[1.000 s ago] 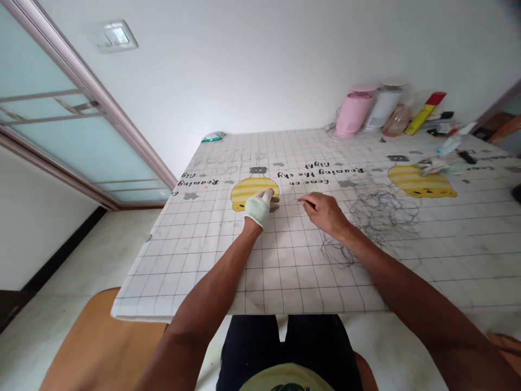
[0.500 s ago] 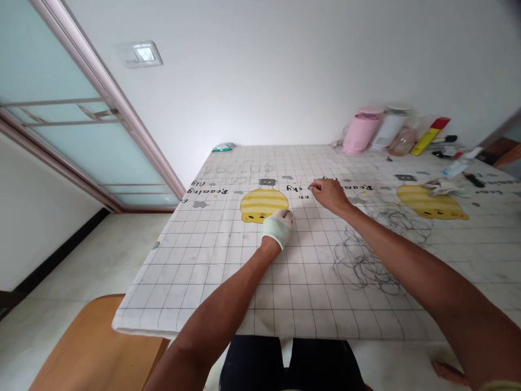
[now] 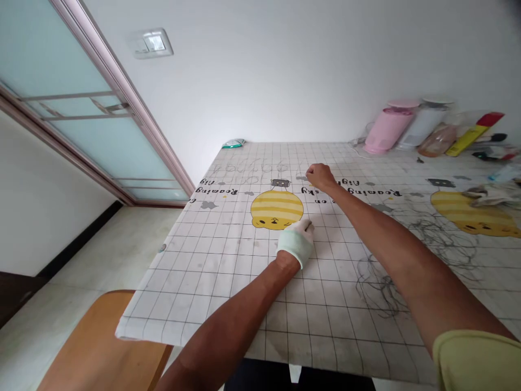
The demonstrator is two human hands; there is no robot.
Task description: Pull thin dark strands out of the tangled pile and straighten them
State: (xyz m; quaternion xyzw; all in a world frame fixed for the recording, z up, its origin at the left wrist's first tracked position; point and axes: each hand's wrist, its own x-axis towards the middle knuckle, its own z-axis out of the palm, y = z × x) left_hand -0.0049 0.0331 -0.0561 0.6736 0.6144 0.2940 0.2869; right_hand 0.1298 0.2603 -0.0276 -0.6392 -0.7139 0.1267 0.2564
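My left hand [image 3: 296,239], in a pale white-green glove, rests closed on the checked tablecloth [image 3: 211,250], just below the yellow striped bear print [image 3: 277,209]. Whatever its fingers may hold is hidden. Farther back, my bare right hand [image 3: 321,176] is closed in a pinch over the cloth; what is between its fingertips is too small to make out. Thin dark loops [image 3: 260,167] lie in rows to the left of that hand. A loose tangle of dark strands [image 3: 382,288] spreads beside and under my right forearm.
Along the wall stand a pink cylinder [image 3: 391,127], a white cylinder [image 3: 425,125], a bottle [image 3: 437,141] and a yellow-red box [image 3: 474,136]. A glove [image 3: 496,194] lies at the right. A green-white packet [image 3: 234,144] is at the back left corner, a wooden chair [image 3: 101,342] at the lower left.
The view has shifted, so the table items appear farther right. My right hand has moved back toward the rows of loops. My left hand remains closed just below the bear print.
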